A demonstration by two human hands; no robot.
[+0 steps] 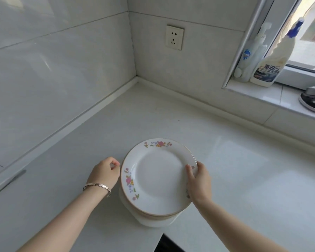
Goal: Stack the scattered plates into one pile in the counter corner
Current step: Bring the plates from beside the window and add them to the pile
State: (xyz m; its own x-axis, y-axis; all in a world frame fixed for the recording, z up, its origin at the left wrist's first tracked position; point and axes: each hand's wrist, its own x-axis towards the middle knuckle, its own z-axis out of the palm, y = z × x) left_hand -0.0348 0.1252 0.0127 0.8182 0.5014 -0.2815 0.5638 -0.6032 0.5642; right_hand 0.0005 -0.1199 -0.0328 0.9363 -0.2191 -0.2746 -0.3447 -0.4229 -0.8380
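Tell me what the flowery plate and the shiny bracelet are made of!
The flowery plate looks like glazed ceramic, maybe porcelain: it is glossy white with soft reflections, printed flowers and a thin gold-coloured rim. The bracelet looks like polished silvery metal, with flat links that catch the light. I cannot tell which metal.

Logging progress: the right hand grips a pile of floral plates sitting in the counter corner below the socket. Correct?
No. The head view shows the right hand gripping the pile of floral plates near the front of the counter, short of the corner.
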